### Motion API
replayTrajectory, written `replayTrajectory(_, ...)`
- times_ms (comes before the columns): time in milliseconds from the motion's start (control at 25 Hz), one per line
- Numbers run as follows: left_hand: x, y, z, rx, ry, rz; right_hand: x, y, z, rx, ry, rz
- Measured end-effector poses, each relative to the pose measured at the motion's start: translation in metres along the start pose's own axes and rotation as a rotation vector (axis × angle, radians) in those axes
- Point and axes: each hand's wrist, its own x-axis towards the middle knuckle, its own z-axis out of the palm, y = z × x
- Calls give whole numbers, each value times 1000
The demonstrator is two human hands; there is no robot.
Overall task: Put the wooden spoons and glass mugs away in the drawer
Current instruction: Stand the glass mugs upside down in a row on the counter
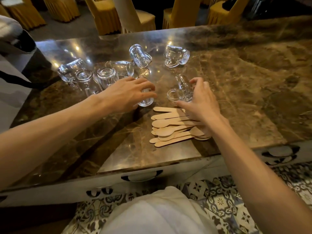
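Glass mugs (176, 55) are scattered on a glossy brown marble desk (244, 81), with yellow-covered chairs (104, 16) behind it. Reflections make the glass edges hard to follow (I count about eight mugs). The left hand (125, 94) curls around one mug (146, 101), the right hand (200, 102) around a second mug (183, 88). Wooden spoons (172, 127) overlap in one pile, partly hidden by the right wrist, too stacked to count.

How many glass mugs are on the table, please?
8 glass mugs: four clustered left, two farther back, one in the left hand, one in the right hand; glare may hide another.
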Motion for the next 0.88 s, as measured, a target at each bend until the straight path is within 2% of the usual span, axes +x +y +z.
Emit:
replayTrajectory(520, 3, -1, -5, -37, 38, -51, 7, -2, -4, 102, 17, -54)
replayTrajectory(640, 4, -7, -11, -104, 37, -133, 12, -10, -14, 95, 15, -101)
replayTrajectory(880, 3, -14, -18, -411, 59, -372, 35, -30, -32, 52, -98, -193)
